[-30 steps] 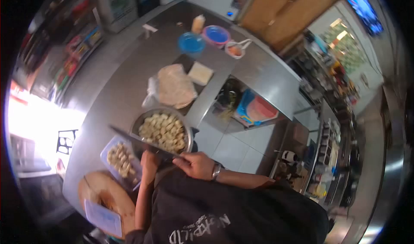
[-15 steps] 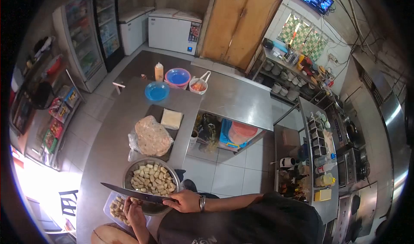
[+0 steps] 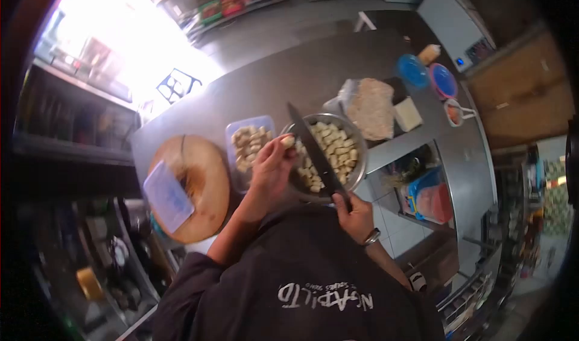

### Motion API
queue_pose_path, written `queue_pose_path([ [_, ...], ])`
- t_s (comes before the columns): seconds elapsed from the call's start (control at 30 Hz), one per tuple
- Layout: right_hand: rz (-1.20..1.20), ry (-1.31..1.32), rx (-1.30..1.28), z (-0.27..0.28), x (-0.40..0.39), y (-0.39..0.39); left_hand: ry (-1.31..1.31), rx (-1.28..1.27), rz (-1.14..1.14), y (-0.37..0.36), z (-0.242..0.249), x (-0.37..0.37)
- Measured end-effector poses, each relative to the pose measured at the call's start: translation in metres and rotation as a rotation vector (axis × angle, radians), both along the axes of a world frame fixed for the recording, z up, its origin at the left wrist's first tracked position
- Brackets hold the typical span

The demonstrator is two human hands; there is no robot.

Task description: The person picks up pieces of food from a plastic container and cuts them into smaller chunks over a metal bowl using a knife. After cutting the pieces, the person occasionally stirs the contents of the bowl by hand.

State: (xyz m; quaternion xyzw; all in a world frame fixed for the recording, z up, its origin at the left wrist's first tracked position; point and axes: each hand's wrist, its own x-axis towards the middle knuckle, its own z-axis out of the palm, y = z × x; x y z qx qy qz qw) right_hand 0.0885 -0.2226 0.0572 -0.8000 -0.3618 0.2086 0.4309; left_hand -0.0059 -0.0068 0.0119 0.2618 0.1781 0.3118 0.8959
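Note:
My right hand (image 3: 356, 217) grips the handle of a large dark knife (image 3: 318, 154), whose blade lies over a steel bowl (image 3: 362, 160) of pale cut pieces. Pinched in the fingers of my left hand (image 3: 273, 165) is a small pale piece (image 3: 287, 141), close to the blade near the bowl's left edge. Left of the bowl sits a clear plastic container (image 3: 231, 137) with more pieces, partly behind my left hand. A bag of pale, speckled food (image 3: 371, 109) rests beyond the bowl, beside a white block (image 3: 408, 114).
A round wooden board (image 3: 211, 202) with a translucent lid (image 3: 167, 196) on it is at the left of the steel table (image 3: 289, 69). Blue bowl (image 3: 412, 70), pink-rimmed bowl (image 3: 442, 80), bottle (image 3: 429, 54) and white strainer (image 3: 453, 113) stand at the far right.
The view has swung left and tilted down, bringing the board and lid fully into sight. Both hands still hold the knife and a piece near the bowl.

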Motion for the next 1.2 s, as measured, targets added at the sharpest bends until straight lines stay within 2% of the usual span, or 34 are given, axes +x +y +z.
queue_pose_path([
  [0.13, 0.005, -0.024, 0.033, -0.001, 0.003, 0.001, -0.061, 0.031, -0.013, -0.003, 0.007, -0.002],
  [0.37, 0.050, -0.073, -0.042, 0.002, 0.005, 0.001, -0.001, 0.045, 0.002, -0.007, 0.012, 0.000],
  [0.57, 0.053, -0.115, -0.023, -0.003, 0.005, 0.002, 0.086, 0.202, -0.004, -0.008, 0.023, -0.004],
  [0.63, 0.047, -0.115, -0.048, -0.002, 0.004, 0.001, 0.315, 0.496, -0.130, -0.011, 0.025, -0.008],
  [0.87, 0.056, -0.105, -0.047, -0.003, 0.005, 0.002, 0.313, 0.544, -0.301, -0.018, 0.011, -0.010],
  [0.9, 0.060, -0.100, -0.045, -0.003, 0.006, 0.002, 0.314, 0.543, -0.299, -0.018, 0.009, -0.010],
  [0.97, 0.058, -0.086, -0.047, -0.001, 0.005, 0.002, 0.146, 0.234, -0.273, -0.019, 0.004, -0.011],
  [1.0, 0.053, -0.072, -0.048, -0.001, 0.005, 0.003, 0.146, 0.233, -0.272, -0.018, 0.005, -0.011],
  [1.07, 0.035, -0.060, -0.028, -0.002, 0.005, 0.002, -0.032, 0.100, -0.144, -0.014, 0.012, -0.010],
  [1.17, 0.024, -0.056, 0.005, -0.004, 0.005, 0.001, -0.022, 0.046, -0.032, -0.004, 0.016, -0.010],
  [1.2, 0.027, -0.065, 0.014, -0.004, 0.005, 0.001, -0.060, 0.033, -0.062, 0.001, 0.014, -0.012],
])
